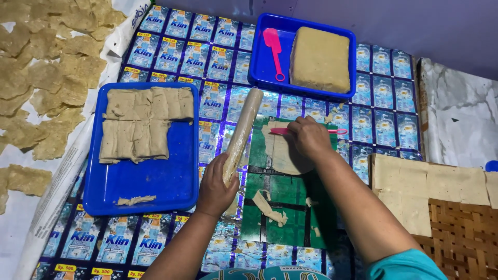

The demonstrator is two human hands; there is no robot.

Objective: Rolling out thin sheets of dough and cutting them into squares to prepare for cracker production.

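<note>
My left hand [215, 185] grips the near end of a long dough-coated rolling pin [243, 129], which slants up and away from it. My right hand [309, 137] presses a pink plastic scraper [337, 131] onto a thin round sheet of beige dough [282, 155]. The dough lies on a green plastic sheet [290, 207] with dough scraps [270, 207] on its near part. Left of my hands stands a blue tray [171, 181] holding overlapping squares of rolled dough [140, 124].
A second blue tray [259, 67] at the back holds a thick dough block [320, 58] and a pink spatula [273, 49]. Drying pieces [46, 78] cover white paper at left. Flat square sheets [430, 186] lie on a woven mat [461, 233] at right.
</note>
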